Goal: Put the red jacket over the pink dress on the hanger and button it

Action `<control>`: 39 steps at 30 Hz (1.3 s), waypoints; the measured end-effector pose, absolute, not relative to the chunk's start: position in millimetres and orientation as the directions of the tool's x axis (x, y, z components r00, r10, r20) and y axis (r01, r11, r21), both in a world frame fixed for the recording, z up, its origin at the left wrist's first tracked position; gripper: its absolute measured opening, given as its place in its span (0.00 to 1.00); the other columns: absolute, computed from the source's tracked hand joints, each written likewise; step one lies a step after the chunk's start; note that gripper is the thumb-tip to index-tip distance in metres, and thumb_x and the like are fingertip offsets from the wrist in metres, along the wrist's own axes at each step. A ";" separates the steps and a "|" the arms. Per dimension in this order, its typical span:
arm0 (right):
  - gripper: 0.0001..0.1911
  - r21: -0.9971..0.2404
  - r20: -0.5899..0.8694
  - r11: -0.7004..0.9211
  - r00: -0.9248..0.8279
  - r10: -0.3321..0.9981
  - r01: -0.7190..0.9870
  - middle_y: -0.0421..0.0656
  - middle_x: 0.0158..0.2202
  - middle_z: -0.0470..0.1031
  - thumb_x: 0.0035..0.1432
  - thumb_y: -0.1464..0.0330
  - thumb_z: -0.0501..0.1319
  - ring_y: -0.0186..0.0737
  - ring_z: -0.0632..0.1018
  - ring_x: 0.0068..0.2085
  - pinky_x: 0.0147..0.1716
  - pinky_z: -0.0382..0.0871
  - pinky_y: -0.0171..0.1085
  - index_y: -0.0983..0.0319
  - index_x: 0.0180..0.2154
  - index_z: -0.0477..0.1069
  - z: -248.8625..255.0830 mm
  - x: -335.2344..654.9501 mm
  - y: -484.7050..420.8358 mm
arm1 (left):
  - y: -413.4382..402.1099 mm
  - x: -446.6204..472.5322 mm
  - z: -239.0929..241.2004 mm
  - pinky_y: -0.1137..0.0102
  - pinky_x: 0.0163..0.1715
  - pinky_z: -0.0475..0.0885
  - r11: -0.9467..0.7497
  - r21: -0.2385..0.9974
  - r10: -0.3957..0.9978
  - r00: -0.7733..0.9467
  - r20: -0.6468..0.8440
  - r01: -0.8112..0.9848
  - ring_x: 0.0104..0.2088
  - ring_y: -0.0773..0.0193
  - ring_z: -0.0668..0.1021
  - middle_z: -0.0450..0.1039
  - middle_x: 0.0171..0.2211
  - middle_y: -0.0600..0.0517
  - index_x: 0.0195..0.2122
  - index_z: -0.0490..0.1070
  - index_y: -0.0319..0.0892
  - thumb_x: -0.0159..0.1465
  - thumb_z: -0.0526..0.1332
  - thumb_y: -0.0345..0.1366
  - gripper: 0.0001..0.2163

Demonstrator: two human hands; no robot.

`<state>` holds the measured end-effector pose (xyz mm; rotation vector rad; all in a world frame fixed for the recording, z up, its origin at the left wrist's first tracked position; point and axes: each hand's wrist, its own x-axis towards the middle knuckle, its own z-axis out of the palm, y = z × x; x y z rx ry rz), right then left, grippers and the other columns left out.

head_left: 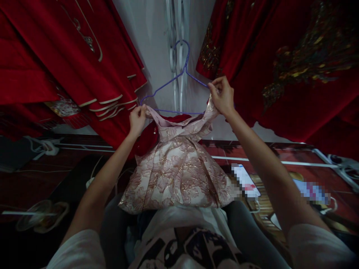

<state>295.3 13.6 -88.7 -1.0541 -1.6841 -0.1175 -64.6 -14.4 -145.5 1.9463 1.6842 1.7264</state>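
Observation:
A small pink dress (176, 172) with a gold floral pattern spreads in front of me, its skirt reaching down to my lap. My left hand (138, 121) pinches its left shoulder strap beside the left end of a purple hanger (169, 81). On the other side, my right hand (223, 96) grips the right strap against the hanger's right arm. The hanger's hook points up, close to white metal rods. How far each strap sits over the hanger is partly hidden by my fingers. Dark red fabric (148, 138) shows behind the dress.
Red embroidered garments hang at left (92, 48) and right (252, 67). Phones lie at right, one (246, 181) on a slatted wooden surface (260, 209). A clear plastic cup (35, 216) with a straw is at lower left. A white bar (280, 162) runs low across the floor.

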 end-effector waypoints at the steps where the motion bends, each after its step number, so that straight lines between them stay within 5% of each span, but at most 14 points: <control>1: 0.24 -0.420 0.816 0.603 -0.009 0.578 0.679 0.45 0.37 0.75 0.64 0.48 0.48 0.42 0.77 0.35 0.38 0.70 0.42 0.57 0.49 0.66 -88.5 296.4 14.8 | -11.7 -76.5 -150.3 0.73 0.33 0.65 -0.363 0.681 0.731 -0.258 0.632 0.636 0.28 0.66 0.71 0.68 0.23 0.54 0.25 0.70 0.40 0.66 0.52 0.46 0.18; 11: 0.25 -0.432 0.814 0.606 -0.002 0.581 0.668 0.43 0.34 0.74 0.62 0.46 0.50 0.40 0.76 0.34 0.37 0.69 0.42 0.57 0.48 0.67 -85.4 300.0 17.3 | -5.7 -98.8 -154.9 0.75 0.27 0.61 -0.237 0.841 0.826 -0.354 0.438 0.487 0.22 0.69 0.65 0.61 0.18 0.56 0.20 0.66 0.40 0.63 0.56 0.43 0.17; 18: 0.26 -0.462 0.784 0.596 -0.012 0.621 0.657 0.45 0.35 0.77 0.61 0.46 0.51 0.42 0.77 0.34 0.39 0.70 0.44 0.57 0.51 0.64 -78.7 298.8 7.9 | 8.6 -89.2 -127.7 0.73 0.34 0.66 -0.317 0.770 0.777 -0.314 0.546 0.553 0.32 0.63 0.72 0.65 0.20 0.54 0.24 0.68 0.39 0.62 0.58 0.47 0.16; 25: 0.25 -0.417 0.773 0.572 -0.055 0.631 0.707 0.45 0.38 0.77 0.63 0.47 0.47 0.45 0.78 0.39 0.41 0.71 0.47 0.54 0.54 0.62 -76.6 295.9 -2.8 | 17.4 -50.8 -90.4 0.67 0.48 0.66 -0.510 0.621 0.737 -0.070 0.672 0.595 0.44 0.58 0.73 0.73 0.30 0.49 0.30 0.74 0.40 0.60 0.62 0.47 0.14; 28: 0.26 -0.416 0.777 0.573 -0.052 0.628 0.707 0.46 0.38 0.77 0.63 0.47 0.47 0.44 0.79 0.39 0.41 0.71 0.46 0.55 0.54 0.61 -77.3 298.1 -0.6 | 24.5 -52.9 -94.8 0.67 0.48 0.67 -0.473 0.667 0.797 -0.045 0.603 0.576 0.43 0.59 0.75 0.74 0.30 0.50 0.32 0.74 0.39 0.62 0.59 0.46 0.14; 32: 0.27 -0.453 0.765 0.572 -0.031 0.643 0.684 0.46 0.39 0.78 0.62 0.46 0.48 0.42 0.78 0.35 0.40 0.71 0.45 0.56 0.54 0.62 -78.2 298.6 2.4 | 21.6 -77.7 -117.8 0.67 0.41 0.71 -0.207 0.842 0.892 -0.257 0.372 0.498 0.35 0.62 0.77 0.74 0.30 0.50 0.38 0.71 0.39 0.64 0.54 0.39 0.10; 36: 0.29 -0.495 0.748 0.580 -0.023 0.664 0.647 0.46 0.38 0.78 0.60 0.45 0.50 0.43 0.78 0.35 0.38 0.71 0.45 0.57 0.54 0.62 -79.0 296.8 5.7 | -7.6 -91.1 -143.9 0.67 0.38 0.73 -0.076 0.818 0.993 0.117 0.011 0.571 0.33 0.60 0.78 0.76 0.29 0.49 0.35 0.73 0.39 0.52 0.64 0.34 0.09; 39: 0.30 -0.491 0.745 0.595 -0.046 0.665 0.636 0.47 0.39 0.77 0.60 0.44 0.51 0.44 0.79 0.38 0.38 0.71 0.45 0.57 0.54 0.63 -79.4 297.1 9.0 | -24.4 -87.9 -157.7 0.67 0.41 0.73 -0.179 0.811 0.973 0.221 0.063 0.557 0.37 0.59 0.79 0.77 0.33 0.48 0.35 0.74 0.40 0.48 0.68 0.34 0.13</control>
